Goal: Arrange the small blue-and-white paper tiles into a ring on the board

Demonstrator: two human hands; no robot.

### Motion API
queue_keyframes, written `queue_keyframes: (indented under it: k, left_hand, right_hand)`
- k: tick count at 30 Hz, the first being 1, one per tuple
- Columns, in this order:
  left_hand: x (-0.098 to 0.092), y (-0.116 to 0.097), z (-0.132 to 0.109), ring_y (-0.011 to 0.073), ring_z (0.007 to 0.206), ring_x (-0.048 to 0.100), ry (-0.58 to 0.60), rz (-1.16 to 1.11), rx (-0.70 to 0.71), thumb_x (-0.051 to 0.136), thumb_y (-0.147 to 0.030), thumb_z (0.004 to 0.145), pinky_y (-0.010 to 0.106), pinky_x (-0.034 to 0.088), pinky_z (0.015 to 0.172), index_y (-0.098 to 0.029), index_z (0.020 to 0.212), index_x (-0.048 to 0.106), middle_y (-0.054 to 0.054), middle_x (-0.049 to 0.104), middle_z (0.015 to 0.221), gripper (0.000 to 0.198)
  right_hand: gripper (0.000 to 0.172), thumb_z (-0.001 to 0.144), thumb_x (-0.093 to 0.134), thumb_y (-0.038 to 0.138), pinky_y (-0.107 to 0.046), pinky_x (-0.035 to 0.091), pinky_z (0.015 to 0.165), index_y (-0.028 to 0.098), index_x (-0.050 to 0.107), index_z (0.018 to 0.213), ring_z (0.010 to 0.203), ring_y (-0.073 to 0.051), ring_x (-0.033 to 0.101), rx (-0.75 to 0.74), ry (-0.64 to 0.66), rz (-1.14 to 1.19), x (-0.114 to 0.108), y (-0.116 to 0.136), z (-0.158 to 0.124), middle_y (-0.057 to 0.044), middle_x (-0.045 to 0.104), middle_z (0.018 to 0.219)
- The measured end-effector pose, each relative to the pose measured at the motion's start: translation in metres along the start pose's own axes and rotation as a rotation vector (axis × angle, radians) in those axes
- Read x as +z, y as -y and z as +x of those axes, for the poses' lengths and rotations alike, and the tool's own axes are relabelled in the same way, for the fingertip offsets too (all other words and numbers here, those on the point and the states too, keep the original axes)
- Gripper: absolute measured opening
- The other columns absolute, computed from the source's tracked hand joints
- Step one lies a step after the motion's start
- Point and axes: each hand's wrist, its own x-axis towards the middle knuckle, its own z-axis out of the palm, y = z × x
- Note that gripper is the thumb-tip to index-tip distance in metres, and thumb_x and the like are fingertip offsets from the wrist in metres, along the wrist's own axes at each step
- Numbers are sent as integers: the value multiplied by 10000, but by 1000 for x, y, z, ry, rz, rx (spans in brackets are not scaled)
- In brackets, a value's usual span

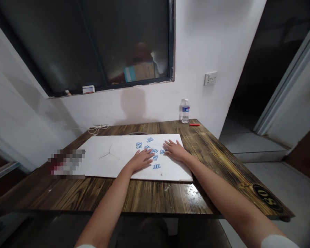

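A white board [124, 162] lies flat on a dark wooden table, with several small blue-and-white marked pieces [156, 166] scattered over its right half. I cannot make out whether they are loose or printed on it. My left hand [141, 160] rests palm down on the board, its fingers stretched over some of the pieces. To its right, my right hand [174, 150] is also spread flat, its fingertips by a piece [162, 151] and partly covering it. Neither hand grips anything. Thin dark lines [109, 152] mark the board's left half.
A plastic bottle [185, 112] stands at the table's back right corner, beside a red stick-like object [194, 124]. A coiled pale cord [98, 128] lies at the back left. Something blurred out [68, 164] sits at the left end of the wooden table [155, 196]. A wall rises behind.
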Motion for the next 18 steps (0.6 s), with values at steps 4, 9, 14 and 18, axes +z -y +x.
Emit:
queue_keyframes:
  k: [4, 9, 14, 18]
  left_hand:
    - [6, -13, 4, 316, 1414, 242, 40, -65, 120, 555, -579, 824, 567, 52, 1123, -425, 1315, 515, 26, 391, 1487, 517]
    - [13, -34, 11, 285, 1436, 182, 139, 161, 156, 458, -632, 854, 542, 103, 1129, -411, 1413, 380, 9, 297, 1537, 606]
    - [12, -36, 10, 281, 1396, 289, -26, 375, -98, 315, -597, 922, 487, 260, 1092, -358, 1401, 423, 24, 346, 1518, 545]
    - [8, -24, 6, 245, 1307, 431, -144, 407, -184, 329, -525, 944, 405, 344, 1047, -297, 1285, 563, 37, 506, 1408, 472]
  right_hand:
    - [540, 930, 431, 504, -683, 135, 1061, 240, 440, 1401, 1406, -367, 232, 69, 43, -20, 4, 1, 4, -135, 310, 1520]
    - [489, 967, 341, 466, -661, 123, 1079, 266, 434, 1404, 1417, -317, 229, -49, 111, 63, 2, 9, 9, -99, 332, 1516]
    - [423, 967, 355, 432, -650, 139, 1076, 292, 527, 1327, 1362, -296, 353, -145, 137, 138, -4, 14, 6, -74, 485, 1422]
    - [371, 945, 409, 420, -541, 251, 1077, 281, 646, 1194, 1246, -279, 496, -213, 106, 185, -11, 16, 4, -67, 601, 1303]
